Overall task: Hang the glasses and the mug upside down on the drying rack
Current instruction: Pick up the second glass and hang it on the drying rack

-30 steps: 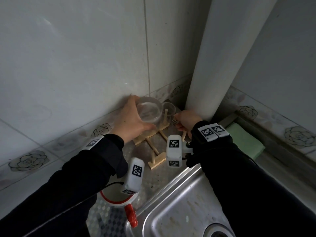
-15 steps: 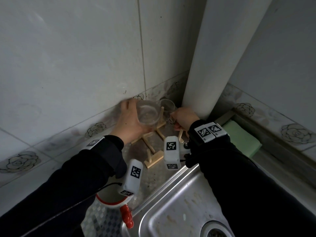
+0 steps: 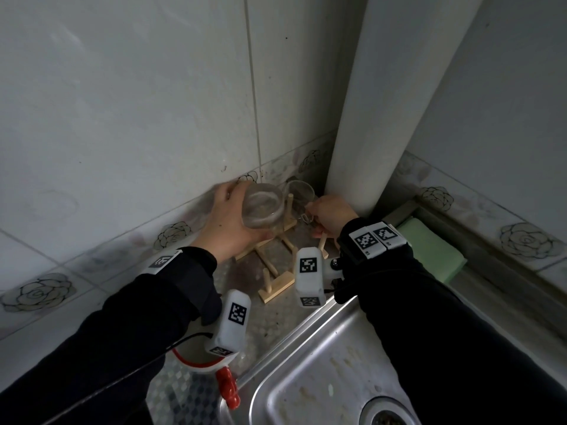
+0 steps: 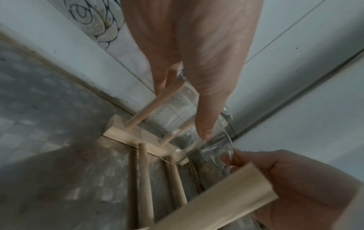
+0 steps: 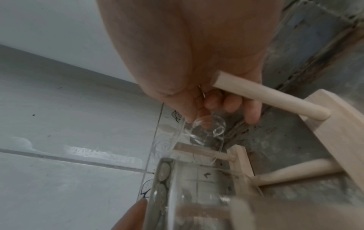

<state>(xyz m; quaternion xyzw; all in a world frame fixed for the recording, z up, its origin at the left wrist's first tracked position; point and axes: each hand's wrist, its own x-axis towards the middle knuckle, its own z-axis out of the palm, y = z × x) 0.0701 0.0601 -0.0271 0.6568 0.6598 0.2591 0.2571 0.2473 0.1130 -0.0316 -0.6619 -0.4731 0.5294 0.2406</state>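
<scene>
A clear glass [image 3: 260, 208] is upside down in my left hand [image 3: 237, 216], held over a back peg of the wooden drying rack [image 3: 277, 285] in the corner. In the left wrist view a peg shows through the glass [image 4: 173, 109], with my thumb and fingers [image 4: 204, 130] around its wall. My right hand [image 3: 325, 213] pinches the handle of a clear glass mug [image 3: 302, 193], which is tipped over the neighbouring back peg. The right wrist view shows those fingers [image 5: 206, 107] curled on the mug handle [image 5: 206, 129]. The front pegs of the rack are bare.
A steel sink [image 3: 322, 378] lies in front of the rack. A white pipe [image 3: 383, 118] rises just behind my right hand. A green sponge [image 3: 426, 250] sits to its right. A white, red-rimmed object with a red handle [image 3: 227, 391] lies under my left forearm. Tiled walls are close behind.
Both hands keep their hold. The glass in my left hand has sunk a little toward the rack, and the head view has shifted slightly.
</scene>
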